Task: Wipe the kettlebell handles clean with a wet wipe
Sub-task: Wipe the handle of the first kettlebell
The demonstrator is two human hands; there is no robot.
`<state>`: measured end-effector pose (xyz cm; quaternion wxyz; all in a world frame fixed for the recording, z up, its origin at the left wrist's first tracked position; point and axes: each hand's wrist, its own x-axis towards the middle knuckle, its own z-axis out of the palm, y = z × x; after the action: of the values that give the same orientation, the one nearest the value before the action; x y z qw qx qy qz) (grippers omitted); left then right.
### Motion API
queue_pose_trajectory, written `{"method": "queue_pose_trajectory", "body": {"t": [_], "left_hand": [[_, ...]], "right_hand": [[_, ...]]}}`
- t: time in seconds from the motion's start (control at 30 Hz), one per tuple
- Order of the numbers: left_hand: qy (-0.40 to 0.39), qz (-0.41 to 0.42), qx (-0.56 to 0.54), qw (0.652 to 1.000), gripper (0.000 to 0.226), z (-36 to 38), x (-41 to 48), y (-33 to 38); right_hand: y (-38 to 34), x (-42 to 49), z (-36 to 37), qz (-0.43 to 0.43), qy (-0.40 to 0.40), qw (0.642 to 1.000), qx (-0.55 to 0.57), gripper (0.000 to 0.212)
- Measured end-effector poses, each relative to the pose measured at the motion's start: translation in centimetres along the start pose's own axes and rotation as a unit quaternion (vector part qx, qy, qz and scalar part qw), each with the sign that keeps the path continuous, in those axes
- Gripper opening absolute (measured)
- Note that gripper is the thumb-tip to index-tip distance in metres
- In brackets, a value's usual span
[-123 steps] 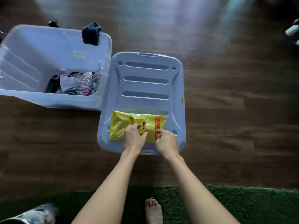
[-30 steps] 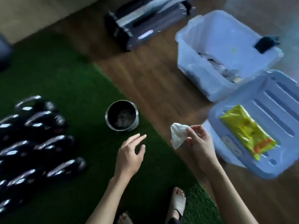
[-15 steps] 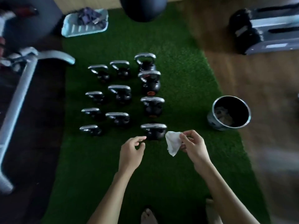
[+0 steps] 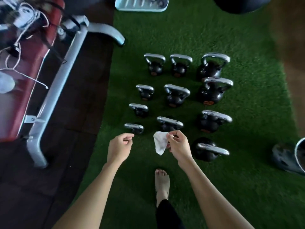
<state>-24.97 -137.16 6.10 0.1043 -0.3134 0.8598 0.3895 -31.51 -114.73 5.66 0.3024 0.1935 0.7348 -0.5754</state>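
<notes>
Green turf [image 4: 231,38] is being used as the floor covering through the middle of the view. It is being bordered by dark rubber flooring [image 4: 74,116] on the left and a brown wooden floor [image 4: 292,47] on the right. Eleven black kettlebells [image 4: 212,96] with shiny metal handles [image 4: 177,90] are being kept upright on the turf in three rough columns. Four are standing in the left column, three in the middle and four on the right, where the largest ones are being kept.

A crumpled white wipe [image 4: 159,142] is being held in the air over the turf, near the close end of the middle column. It is being pinched at its upper edge between the thumb and forefinger of the right hand [image 4: 179,146], and the rest of it is being left to hang down. The other fingers of that hand are being kept curled behind it. The left hand [image 4: 119,146] is being held just to the left of the wipe and apart from it. Its fingers are being kept loosely curled, with thumb and forefinger tips close together, and nothing is being held in it.

One bare foot [image 4: 162,180] is being placed on the turf below the hands. A bench with a grey metal frame [image 4: 66,76] and a red pad [image 4: 33,63] is being seen on the left. A pale basket [image 4: 142,7] and a dark ball [image 4: 239,4] are being cut off by the top edge, and a metal bucket [image 4: 300,154] by the right edge.
</notes>
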Motion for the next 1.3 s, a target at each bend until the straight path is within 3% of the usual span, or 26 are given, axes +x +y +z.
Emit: {"method": "queue_pose_trajectory", "body": {"t": [0.33,0.57,0.67,0.77,0.87,0.97,1.13,1.2,1.3], "left_hand": [[-0.032,0.055,0.063,0.996,0.015,1.8,17.3,-14.1],[-0.041,0.19,0.106,0.975,0.033,5.8,27.3,-21.8],[-0.037,0.253,0.11,0.961,0.041,6.8,29.4,-23.9],[-0.027,0.323,0.132,0.937,0.034,7.6,30.8,-24.8],[-0.026,0.368,0.124,0.921,0.028,8.2,31.9,-25.2],[-0.026,0.408,0.121,0.905,0.027,8.3,33.2,-25.1],[-0.022,0.445,0.11,0.888,0.032,8.3,34.5,-24.9],[-0.013,0.448,0.102,0.888,0.031,8.3,34.4,-24.9],[-0.018,0.438,0.094,0.894,0.025,8.2,33.9,-25.0]], "right_hand": [[3.4,16.1,13.9,-0.015,-0.005,0.995,-0.101,0.013],[8.5,25.0,21.0,-0.135,0.006,0.98,-0.144,0.011],[10.6,26.9,22.3,-0.215,0.027,0.955,-0.201,0.01],[12.2,28.1,22.8,-0.322,0.034,0.916,-0.237,0.007],[13.3,29.5,22.9,-0.391,0.018,0.884,-0.255,0.016],[13.8,30.8,22.4,-0.46,0.005,0.829,-0.319,0.011],[13.1,32.1,20.5,-0.485,-0.082,0.765,-0.416,0.029],[12.5,32.1,20.3,-0.484,-0.093,0.76,-0.424,0.027],[11.7,31.2,20.3,-0.472,-0.076,0.788,-0.387,0.005]]}}
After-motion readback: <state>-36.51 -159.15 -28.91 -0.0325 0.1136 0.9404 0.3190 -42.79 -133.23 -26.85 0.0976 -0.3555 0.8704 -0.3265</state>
